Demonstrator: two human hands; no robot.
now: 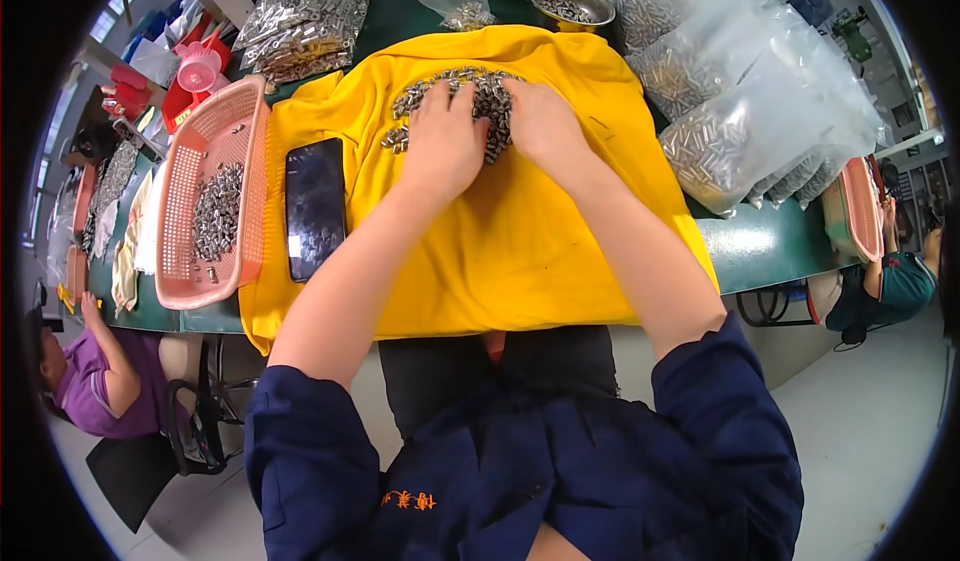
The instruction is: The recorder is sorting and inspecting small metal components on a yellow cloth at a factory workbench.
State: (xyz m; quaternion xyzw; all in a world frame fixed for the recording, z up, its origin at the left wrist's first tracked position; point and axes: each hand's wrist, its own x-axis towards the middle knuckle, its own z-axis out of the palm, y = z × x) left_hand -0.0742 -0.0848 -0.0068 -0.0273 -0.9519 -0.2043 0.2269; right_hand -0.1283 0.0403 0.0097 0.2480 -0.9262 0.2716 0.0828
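While the left hand point(445, 143) rests, fingers slightly parted, on the pile of small metal parts point(494, 101), the right hand point(545, 126) curls against its right edge; whether either grips a piece cannot be told. The pile lies between and just beyond the fingers, on a yellow cloth point(500, 261). Left of them are a dark phone point(315, 209) and a pink basket point(181, 211).

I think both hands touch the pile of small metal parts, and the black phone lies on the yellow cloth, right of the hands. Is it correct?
Only the side is wrong: the head view shows the black phone left of the left hand and right hand. It does lie on the yellow cloth, and both hands touch the pile.
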